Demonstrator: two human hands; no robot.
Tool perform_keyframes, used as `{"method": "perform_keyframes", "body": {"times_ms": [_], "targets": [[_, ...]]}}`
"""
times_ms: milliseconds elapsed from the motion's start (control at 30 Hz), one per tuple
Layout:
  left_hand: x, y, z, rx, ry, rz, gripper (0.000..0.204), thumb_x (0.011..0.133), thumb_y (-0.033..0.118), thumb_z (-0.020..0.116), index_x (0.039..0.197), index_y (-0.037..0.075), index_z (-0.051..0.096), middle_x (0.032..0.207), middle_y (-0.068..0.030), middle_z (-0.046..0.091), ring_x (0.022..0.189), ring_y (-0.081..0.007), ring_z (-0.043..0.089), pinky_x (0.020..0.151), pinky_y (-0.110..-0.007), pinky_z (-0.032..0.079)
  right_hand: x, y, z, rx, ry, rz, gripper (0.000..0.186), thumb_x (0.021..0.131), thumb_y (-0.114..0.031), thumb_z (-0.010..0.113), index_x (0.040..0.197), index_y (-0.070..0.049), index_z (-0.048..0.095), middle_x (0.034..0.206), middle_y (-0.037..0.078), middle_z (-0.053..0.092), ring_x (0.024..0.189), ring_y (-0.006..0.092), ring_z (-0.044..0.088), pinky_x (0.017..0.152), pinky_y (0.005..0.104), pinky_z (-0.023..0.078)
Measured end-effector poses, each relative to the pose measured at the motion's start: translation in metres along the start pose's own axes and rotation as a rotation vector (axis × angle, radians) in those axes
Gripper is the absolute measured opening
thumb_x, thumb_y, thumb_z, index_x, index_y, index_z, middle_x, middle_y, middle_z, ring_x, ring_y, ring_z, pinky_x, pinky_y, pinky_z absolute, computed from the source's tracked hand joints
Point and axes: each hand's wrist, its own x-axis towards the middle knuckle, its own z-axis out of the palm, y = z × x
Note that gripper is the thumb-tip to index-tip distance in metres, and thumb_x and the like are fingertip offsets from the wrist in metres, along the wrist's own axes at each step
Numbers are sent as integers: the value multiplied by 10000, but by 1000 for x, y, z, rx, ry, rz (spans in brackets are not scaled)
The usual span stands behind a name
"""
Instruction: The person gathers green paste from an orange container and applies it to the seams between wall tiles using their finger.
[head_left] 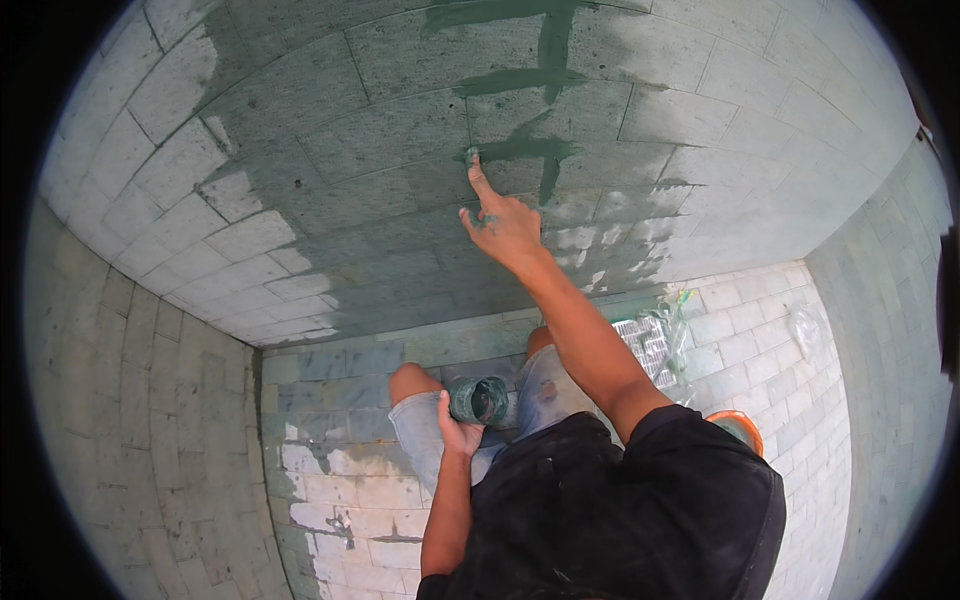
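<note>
My right hand (497, 216) reaches up to the stone-tiled wall (380, 135), its index fingertip touching a joint at the left end of a dark green smear (545, 150). Its thumb sticks out and the other fingers are bent, with green residue on the skin and nothing visibly held. More green streaks (520, 82) mark the joints above. Low over my lap, my left hand (458, 430) grips a round container (478, 400) coated inside and out with dark green material. A wide damp, darker patch surrounds the smears on the wall.
A tiled side wall (130, 400) stands left and another (890, 330) right. The tiled floor (745, 340) holds an orange-rimmed bucket (750, 432) by my right side, a white grid-like object (645, 348) with crumpled plastic, and a clear plastic bag (805, 330). My bent knees face the wall.
</note>
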Motion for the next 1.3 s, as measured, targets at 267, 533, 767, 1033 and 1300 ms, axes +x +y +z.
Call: {"method": "perform_keyframes", "body": {"times_ms": [267, 533, 767, 1033, 1300], "targets": [[0, -1, -8, -19, 31, 26, 530, 950, 519, 499, 1292, 116, 542, 1249, -114, 614, 1156, -308, 591, 956, -529, 491, -17, 77, -41, -339, 180, 170, 795, 878, -293, 636, 1553, -333, 218, 679, 116, 654, 634, 308, 676, 509, 410, 459], [0, -1, -5, -5, 11, 7, 507, 953, 486, 518, 1291, 109, 531, 1200, -104, 630, 1104, -290, 617, 909, -491, 520, -13, 99, -53, -199, 257, -42, 844, 852, -241, 664, 1555, -340, 207, 709, 101, 670, 606, 327, 657, 502, 404, 456], [-3, -1, -2, -12, 11, 25, 508, 953, 485, 513, 1297, 110, 534, 1206, -104, 631, 1120, -290, 611, 929, -484, 511, -31, 107, -27, -448, 58, 39, 847, 836, -217, 657, 1533, -420, 221, 714, 119, 665, 619, 319, 670, 513, 428, 473], [1, -2, -3, -9, 12, -12, 529, 956, 498, 499, 1317, 112, 523, 1236, -104, 617, 1137, -290, 601, 950, -482, 498, -56, 136, 9, -358, -6, -30, 900, 804, -172, 665, 1539, -415, 207, 752, 123, 665, 658, 331, 679, 538, 426, 489], [4, -1, -9, 25, 36, -9, 519, 952, 502, 504, 1305, 123, 532, 1243, -105, 614, 1149, -290, 597, 947, -492, 500, -14, 86, -57, -211, 238, -34, 883, 831, -218, 689, 1545, -389, 199, 785, 132, 652, 661, 351, 673, 524, 435, 465]]}}
